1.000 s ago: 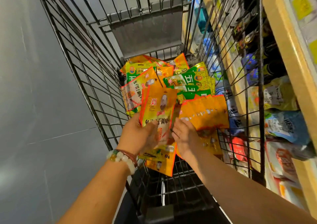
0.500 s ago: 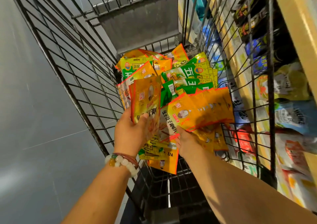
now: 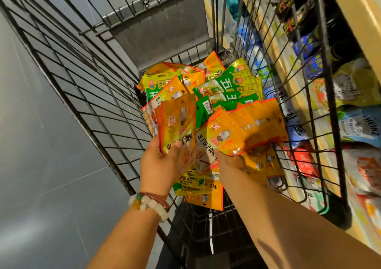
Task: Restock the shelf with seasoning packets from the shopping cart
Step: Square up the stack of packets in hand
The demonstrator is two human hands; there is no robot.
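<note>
A black wire shopping cart [image 3: 86,95] holds a heap of seasoning packets, orange ones in front and green-and-yellow ones [image 3: 226,87] behind. My left hand [image 3: 158,165] is shut on a small stack of orange packets [image 3: 179,128], held upright above the heap. My right hand [image 3: 231,161] reaches under a fanned bunch of orange packets [image 3: 243,132] and grips it from below; its fingers are mostly hidden by the packets. More orange packets [image 3: 206,196] lie on the cart floor beneath both hands.
The shelf [image 3: 354,33] runs along the right, seen through the cart's wire side, stocked with dark, blue and white pouches [image 3: 358,126]. A grey flap [image 3: 156,27] closes the cart's far end. Grey floor [image 3: 41,145] lies to the left.
My right hand has slid under the fanned orange packets and lifted them. My left hand has raised its stack slightly. The camera has tilted closer to the cart.
</note>
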